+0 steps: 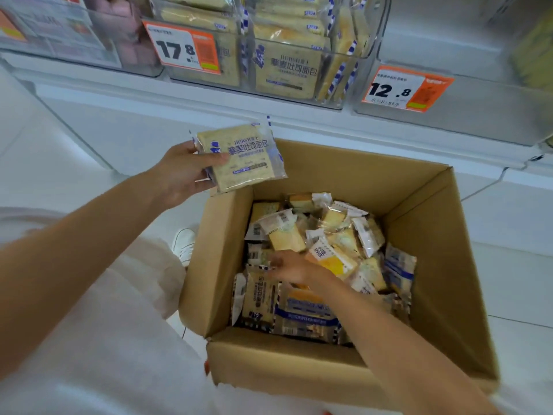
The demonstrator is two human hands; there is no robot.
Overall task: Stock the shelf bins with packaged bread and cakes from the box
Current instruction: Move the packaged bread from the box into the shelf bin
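An open cardboard box (434, 265) sits on the floor below the shelf, filled with several packaged breads and cakes (329, 235). My left hand (179, 172) holds a flat pack of toast bread (242, 157) with blue print above the box's far left corner, thumb across its front. My right hand (291, 269) is down inside the box, fingers resting on the packets at the left side; whether it grips one I cannot tell. Above, a clear shelf bin (299, 94) holds matching toast packs standing upright.
The white shelf edge (179, 94) carries price tags 17.8 (185, 47) and 12.8 (401, 89). Another clear bin (466, 115) stands at the right, and one with pink packs (89, 34) at the left. My white shoe (184, 244) is beside the box on the pale floor.
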